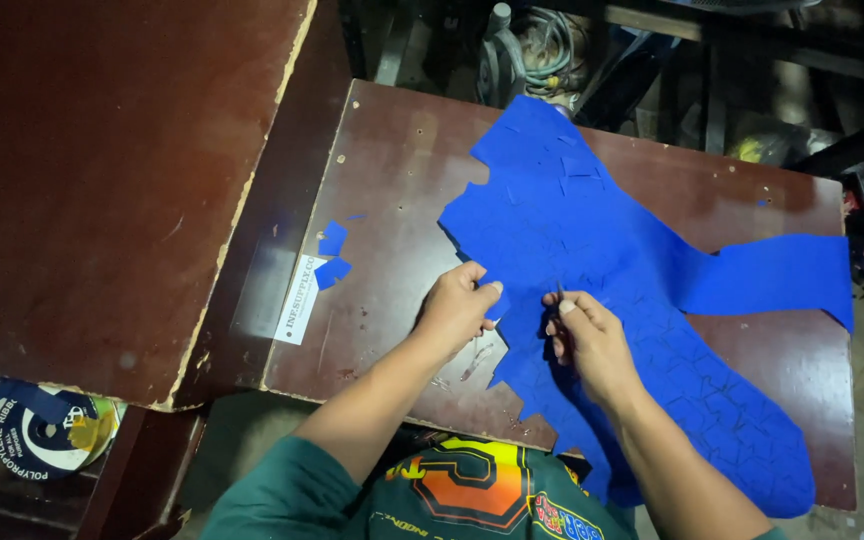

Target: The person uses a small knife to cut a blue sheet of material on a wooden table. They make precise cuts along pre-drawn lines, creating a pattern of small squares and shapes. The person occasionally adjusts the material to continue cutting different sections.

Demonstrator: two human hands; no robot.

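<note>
A large blue sheet, scored into many small shapes, lies across a dark brown table. My left hand pinches the sheet's left edge near the table's front. My right hand rests on the sheet just beside it, fingers curled around a thin pointed tool that is mostly hidden. Two small cut blue pieces lie on the table to the left of my hands.
A white printed label is stuck near the table's left edge. A larger dark wooden board overlaps on the left. A ribbon roll sits low at left. Cables and metal frames crowd the back.
</note>
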